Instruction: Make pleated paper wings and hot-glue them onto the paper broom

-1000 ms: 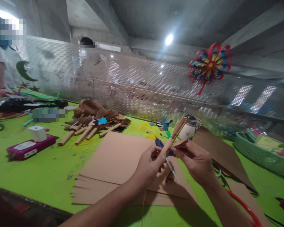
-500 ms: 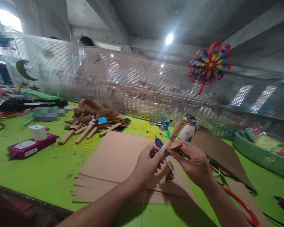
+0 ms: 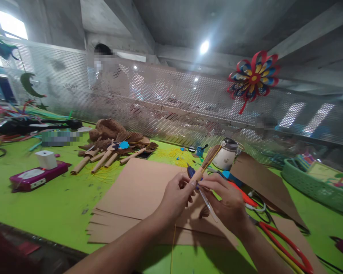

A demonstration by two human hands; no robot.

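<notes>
Left hand [image 3: 177,193] grips your paper roll [image 3: 199,174] — axis slanting up-right. Right hand [image 3: 227,198] sits just right — can't tell its grip.

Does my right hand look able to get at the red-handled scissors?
Probably yes: the scissors' red loop lies uncovered beside your right forearm, though your right hand is at the paper roll.

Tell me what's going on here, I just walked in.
A person's left hand holds a brown roll with a fringed end, tilted above stacked paper on a green table. The fingertips of the right hand are at the roll's lower part; what they grip, if anything, is hidden. A blue glue gun shows just behind the roll. Similar rolls lie to the left, and red-handled scissors by the right forearm.
</notes>
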